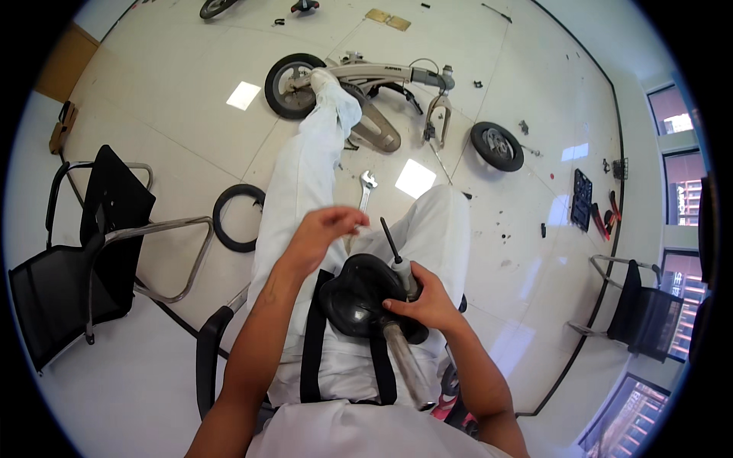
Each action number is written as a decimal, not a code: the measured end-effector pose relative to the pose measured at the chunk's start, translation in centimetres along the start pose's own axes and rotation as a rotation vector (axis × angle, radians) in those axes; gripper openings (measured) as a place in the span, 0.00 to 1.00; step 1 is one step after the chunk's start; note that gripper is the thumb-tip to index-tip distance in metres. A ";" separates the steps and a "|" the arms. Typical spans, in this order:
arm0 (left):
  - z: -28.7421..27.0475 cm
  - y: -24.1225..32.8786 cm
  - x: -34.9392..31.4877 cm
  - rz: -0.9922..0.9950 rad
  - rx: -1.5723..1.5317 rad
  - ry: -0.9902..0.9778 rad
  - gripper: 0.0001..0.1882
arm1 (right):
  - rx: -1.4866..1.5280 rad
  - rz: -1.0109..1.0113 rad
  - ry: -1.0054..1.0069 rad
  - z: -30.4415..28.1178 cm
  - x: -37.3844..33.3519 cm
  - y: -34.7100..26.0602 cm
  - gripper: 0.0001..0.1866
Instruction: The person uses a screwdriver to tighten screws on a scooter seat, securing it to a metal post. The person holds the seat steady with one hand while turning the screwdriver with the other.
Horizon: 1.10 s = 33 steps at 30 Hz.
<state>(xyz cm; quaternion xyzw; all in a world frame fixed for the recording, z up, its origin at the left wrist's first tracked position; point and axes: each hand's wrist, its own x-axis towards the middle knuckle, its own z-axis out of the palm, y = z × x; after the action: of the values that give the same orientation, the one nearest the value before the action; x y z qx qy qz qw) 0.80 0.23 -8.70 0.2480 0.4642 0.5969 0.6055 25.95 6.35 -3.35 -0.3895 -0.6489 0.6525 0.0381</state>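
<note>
A black bicycle saddle [359, 294] on a grey seat post [405, 366] lies across my lap. My right hand [424, 301] grips the saddle where the post meets it, beside a thin black rod [391, 240] that sticks up. My left hand [324, 233] hovers above the saddle's far end, fingers loosely curled and holding nothing that I can see. A silver spanner [365, 191] lies on the floor between my legs, just beyond the left hand.
A partly dismantled small-wheeled bicycle frame [382, 76] lies ahead with one wheel [290, 85] attached. A loose wheel [497, 146] and a black tyre [233, 217] lie on the tiled floor. Black chairs stand at left [92, 252] and right [637, 305]. Tools [584, 200] lie at right.
</note>
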 end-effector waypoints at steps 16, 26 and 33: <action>0.0 -0.9 -5.6 -0.027 0.138 -0.227 0.07 | -0.023 -0.097 0.034 0.5 -0.2 -1.3 0.15; -0.1 -1.1 -6.0 -0.139 -0.088 -0.001 0.06 | -0.196 -0.130 0.158 -0.2 -3.2 -5.6 0.16; -0.6 -2.0 -6.0 -0.084 -0.252 -0.038 0.06 | -0.398 -0.346 0.324 -1.2 -3.8 -5.3 0.15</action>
<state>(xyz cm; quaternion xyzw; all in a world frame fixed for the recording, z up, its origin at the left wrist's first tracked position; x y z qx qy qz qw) 2.14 -5.97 -9.05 0.1615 0.3838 0.6200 0.6650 26.88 6.05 3.25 -0.3718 -0.8062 0.4257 0.1747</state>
